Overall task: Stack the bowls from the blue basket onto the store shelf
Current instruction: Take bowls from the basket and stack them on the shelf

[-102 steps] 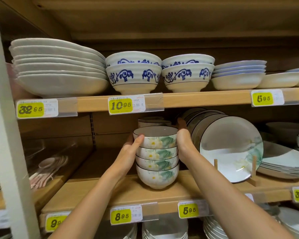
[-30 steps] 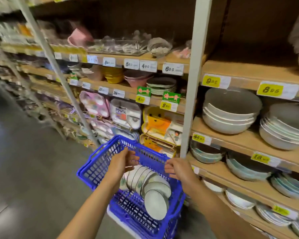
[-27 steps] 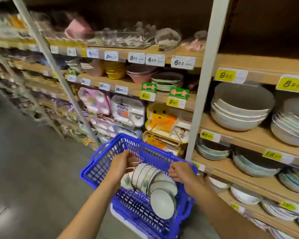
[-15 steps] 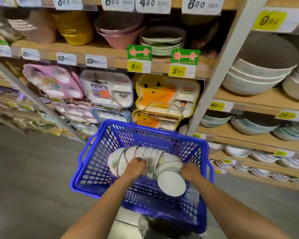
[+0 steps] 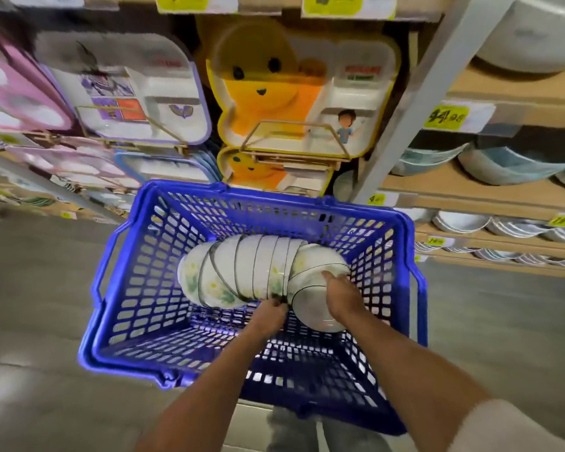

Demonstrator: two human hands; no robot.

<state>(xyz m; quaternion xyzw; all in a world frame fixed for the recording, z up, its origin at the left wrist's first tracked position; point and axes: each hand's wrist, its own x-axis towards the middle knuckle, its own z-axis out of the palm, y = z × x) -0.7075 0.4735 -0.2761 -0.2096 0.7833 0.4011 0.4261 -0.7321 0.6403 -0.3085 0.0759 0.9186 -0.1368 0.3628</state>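
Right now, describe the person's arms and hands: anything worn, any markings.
Both forearms are bare from the wrist back. The left hand and right hand wear no gloves, and no ring, watch or band shows, though the picture is blurred. A pale, off-white sleeve covers the right arm near the elbow, at the bottom corner. No sleeve shows on the left arm.

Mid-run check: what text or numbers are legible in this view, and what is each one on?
"44 95", slightly smeared: yellow price tag on the right shelf edge.
Top-edge yellow tags: cut off, unreadable.
Small yellow tags lower right: too blurred.
Print on the yellow tray: too blurred.
Blue basket, bowls: no text.
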